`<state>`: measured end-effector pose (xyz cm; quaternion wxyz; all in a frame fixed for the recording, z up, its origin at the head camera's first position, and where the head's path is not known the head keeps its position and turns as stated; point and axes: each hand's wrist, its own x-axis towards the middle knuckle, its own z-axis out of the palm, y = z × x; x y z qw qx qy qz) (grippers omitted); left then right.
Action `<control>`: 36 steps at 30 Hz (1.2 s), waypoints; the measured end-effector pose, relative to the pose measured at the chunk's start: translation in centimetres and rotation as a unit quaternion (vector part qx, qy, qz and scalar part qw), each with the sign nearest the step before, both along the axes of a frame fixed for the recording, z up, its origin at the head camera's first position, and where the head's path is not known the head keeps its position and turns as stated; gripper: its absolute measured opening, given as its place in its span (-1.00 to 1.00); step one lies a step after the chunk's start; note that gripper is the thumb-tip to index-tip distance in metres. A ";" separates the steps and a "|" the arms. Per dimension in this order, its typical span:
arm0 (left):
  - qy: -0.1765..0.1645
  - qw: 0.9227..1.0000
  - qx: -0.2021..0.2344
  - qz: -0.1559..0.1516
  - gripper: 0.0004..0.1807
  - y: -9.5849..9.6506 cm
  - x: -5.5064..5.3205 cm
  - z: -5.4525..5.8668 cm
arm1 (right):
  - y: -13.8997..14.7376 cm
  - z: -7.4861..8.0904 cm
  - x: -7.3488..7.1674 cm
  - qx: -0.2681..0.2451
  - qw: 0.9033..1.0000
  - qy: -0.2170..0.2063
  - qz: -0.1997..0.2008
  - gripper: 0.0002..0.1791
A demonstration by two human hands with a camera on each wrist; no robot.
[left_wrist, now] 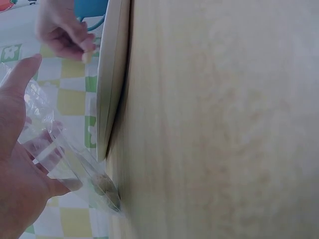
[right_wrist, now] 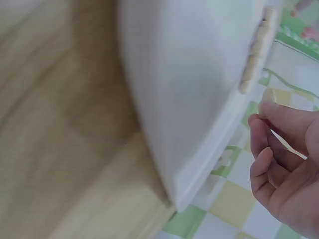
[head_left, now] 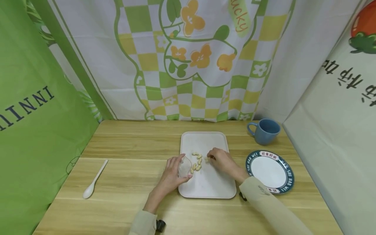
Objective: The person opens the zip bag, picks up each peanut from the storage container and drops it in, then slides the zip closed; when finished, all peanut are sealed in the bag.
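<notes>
My left hand holds a clear plastic bag at the left edge of the white tray, thumb and fingers spread around its mouth. A few light-brown lumps, probably peanuts, lie at the bag's bottom in the left wrist view. Over the tray, my right hand pinches one peanut between thumb and fingertips, a short way right of the bag. Several peanuts in their shells rest on the tray between the two hands.
A blue mug stands at the back right, behind a plate with a dark patterned rim. The plate lies close to my right forearm. A white spoon lies on the wooden table at left. Printed curtains enclose the table.
</notes>
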<state>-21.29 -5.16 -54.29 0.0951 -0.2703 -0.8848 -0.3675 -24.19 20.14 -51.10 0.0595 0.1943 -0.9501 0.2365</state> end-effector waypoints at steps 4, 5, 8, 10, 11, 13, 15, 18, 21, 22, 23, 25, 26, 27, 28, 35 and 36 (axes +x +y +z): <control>-0.001 1.000 0.001 -0.001 -0.05 -0.1 -0.1 0.0 | -0.3 0.9 0.2 -0.020 0.999 0.046 0.016 -0.88; 0.000 1.000 0.002 -0.002 -0.06 -0.1 -0.1 0.0 | -0.3 1.1 0.2 -0.022 0.998 0.058 0.021 -0.88; 0.003 1.000 0.003 -0.003 -0.06 -0.2 -0.1 0.1 | -0.6 1.8 0.5 -0.027 0.996 0.084 0.034 -0.88; 0.002 1.000 0.004 -0.004 -0.06 -0.3 -0.1 0.2 | -1.0 2.3 0.7 -0.036 0.994 0.096 0.043 -0.88; 0.002 1.000 0.004 -0.004 -0.06 -0.3 -0.1 0.2 | -1.1 2.5 0.9 -0.041 0.993 0.103 0.047 -0.87; 0.002 1.000 0.005 -0.002 -0.06 -0.3 -0.1 0.3 | -1.5 3.1 1.1 -0.059 0.990 0.115 0.057 -0.86; 0.003 1.000 0.007 -0.001 -0.07 -0.3 -0.2 0.3 | -1.9 3.5 1.4 -0.077 0.986 0.129 0.066 -0.84; 0.006 1.000 0.009 -0.003 -0.07 -0.3 -0.3 0.2 | -2.5 4.1 1.8 -0.096 0.981 0.145 0.081 -0.83; 0.008 1.000 0.011 -0.006 -0.07 -0.3 -0.4 0.1 | -3.1 4.5 2.1 -0.104 0.979 0.145 0.098 -0.84; 0.008 1.000 0.011 -0.007 -0.07 -0.3 -0.4 0.1 | -3.3 4.6 2.2 -0.105 0.978 0.143 0.105 -0.84; 0.008 1.000 0.012 -0.007 -0.07 -0.3 -0.4 0.1 | -3.5 4.7 2.3 -0.106 0.978 0.140 0.111 -0.84; 0.008 1.000 0.012 -0.008 -0.08 -0.3 -0.4 0.1 | -4.0 4.8 2.5 -0.101 0.978 0.138 0.120 -0.85; 0.007 1.000 0.013 -0.008 -0.08 -0.3 -0.4 0.1 | -4.2 4.8 2.6 -0.097 0.978 0.140 0.123 -0.85; 0.007 1.000 0.013 -0.009 -0.08 -0.3 -0.4 0.1 | -4.4 4.8 2.7 -0.092 0.977 0.142 0.126 -0.85; 0.007 1.000 0.013 -0.009 -0.08 -0.3 -0.4 0.1 | -4.6 4.8 2.7 -0.087 0.977 0.145 0.130 -0.85; 0.007 1.000 0.010 -0.009 -0.09 -0.3 -0.4 0.2 | -5.6 4.7 3.0 -0.047 0.974 0.159 0.152 -0.88; 0.006 1.000 0.011 -0.009 -0.08 -0.3 -0.4 0.2 | -5.7 4.7 3.1 -0.040 0.975 0.159 0.153 -0.88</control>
